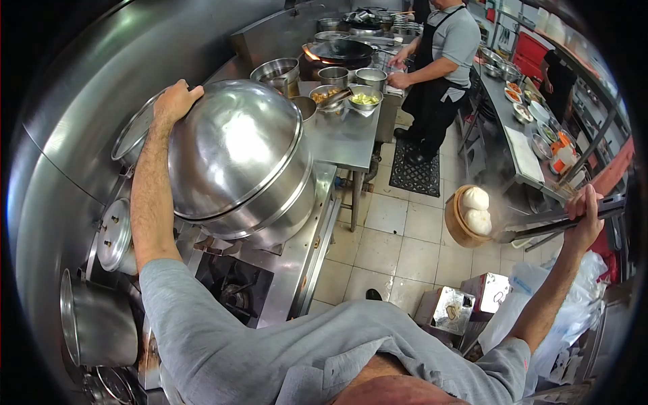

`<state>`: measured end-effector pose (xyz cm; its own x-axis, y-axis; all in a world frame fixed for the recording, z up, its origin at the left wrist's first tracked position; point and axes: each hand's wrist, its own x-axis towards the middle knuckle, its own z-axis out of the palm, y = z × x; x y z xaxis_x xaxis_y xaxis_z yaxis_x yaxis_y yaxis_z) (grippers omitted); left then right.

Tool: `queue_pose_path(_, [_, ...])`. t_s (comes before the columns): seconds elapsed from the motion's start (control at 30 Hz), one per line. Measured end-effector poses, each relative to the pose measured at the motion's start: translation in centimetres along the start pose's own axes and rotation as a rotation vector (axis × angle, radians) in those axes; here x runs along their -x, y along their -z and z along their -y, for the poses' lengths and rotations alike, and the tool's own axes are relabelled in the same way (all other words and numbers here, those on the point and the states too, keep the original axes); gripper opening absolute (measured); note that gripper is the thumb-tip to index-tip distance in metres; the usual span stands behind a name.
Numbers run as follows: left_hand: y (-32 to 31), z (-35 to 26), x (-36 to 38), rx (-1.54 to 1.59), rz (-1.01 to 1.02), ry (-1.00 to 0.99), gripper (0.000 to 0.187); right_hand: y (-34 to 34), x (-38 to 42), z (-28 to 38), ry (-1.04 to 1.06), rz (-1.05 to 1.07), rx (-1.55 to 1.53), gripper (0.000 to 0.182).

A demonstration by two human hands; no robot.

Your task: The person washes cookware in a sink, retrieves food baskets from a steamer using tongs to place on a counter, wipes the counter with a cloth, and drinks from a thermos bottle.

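Note:
At the top of a big domed steel lid [236,142], my left hand [177,101] has its fingers closed on the lid's handle. The lid rests on a wide steel steamer pot [277,209] on the stove. Out to the right, my right hand [584,214] is wrapped round dark metal tongs [540,229]. The tips of the tongs meet the edge of a round bamboo steamer basket [457,226], which hangs tilted above the floor. Two white buns [476,210] sit inside the basket.
A co-worker [442,67] in a black apron stands ahead by a wok [341,51] with flames beside it. Bowls of food [365,98] stand on the steel counter [354,145]. Metal tins [451,310] and plastic bags [574,290] are at lower right. A burner [234,290] lies below the pot.

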<state>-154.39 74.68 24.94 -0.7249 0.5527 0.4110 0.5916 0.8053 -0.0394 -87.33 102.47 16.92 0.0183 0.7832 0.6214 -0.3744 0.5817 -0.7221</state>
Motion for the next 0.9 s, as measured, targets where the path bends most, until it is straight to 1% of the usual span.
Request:
queue_pose_path(0.23, [0.6,-0.6,0.8,0.011,0.035,-0.016,0.059,0.8,3.7,2.7,-0.022,-0.087,0.064,0.021])
queue_pose_path(0.37, [0.4,0.4,1.1,0.03,0.008,-0.054,0.061,1.5,5.4,3.4,-0.003,-0.125,0.072,0.02])
queue_pose_path(0.4, [0.0,-0.1,1.0,0.045,-0.006,-0.075,0.062,1.6,5.9,3.8,-0.028,-0.124,0.04,0.02])
queue_pose_path(0.43, [-1.5,0.8,0.3,0.079,-0.125,-0.151,0.067,2.3,6.9,4.7,-0.044,-0.149,0.028,0.021])
queue_pose_path(0.47, [-1.0,0.2,0.5,0.087,-0.054,-0.161,0.075,2.3,7.6,5.1,-0.04,-0.184,0.022,0.019])
queue_pose_path(0.5, [-2.2,1.0,-0.8,0.137,-0.063,-0.177,0.083,1.5,8.8,6.2,-0.056,-0.247,0.043,0.02])
queue_pose_path(0.53, [-1.8,0.7,-1.2,0.07,0.019,-0.172,0.088,1.1,9.9,7.2,-0.046,-0.292,0.08,0.021])
queue_pose_path(0.57, [-0.5,-0.3,-0.9,-0.097,0.056,-0.175,0.087,1.3,11.0,7.8,-0.007,-0.355,0.124,0.022])
queue_pose_path(0.6, [0.8,-1.9,0.2,-0.194,0.03,-0.158,0.083,1.8,12.1,8.6,0.043,-0.278,0.124,0.023])
queue_pose_path(0.63, [1.4,-2.9,0.4,-0.176,-0.034,-0.19,0.079,1.4,13.4,9.9,0.076,-0.284,0.161,0.023])
queue_pose_path(0.7, [1.9,-4.7,0.0,0.029,-0.151,-0.326,0.074,1.3,16.0,11.9,0.087,-0.35,0.207,0.022])
queue_pose_path(0.77, [2.4,-7.1,-0.8,0.254,-0.195,-0.482,0.065,2.0,18.6,14.0,0.083,-0.364,0.244,0.021])
queue_pose_path(0.83, [5.0,-11.2,4.5,0.673,-0.127,-0.632,0.059,3.0,21.5,16.3,0.12,-0.391,0.339,0.021])
queue_pose_path(0.9, [6.1,-14.8,9.3,0.896,-0.084,-0.861,0.053,4.3,24.5,18.8,0.127,-0.488,0.467,0.02])
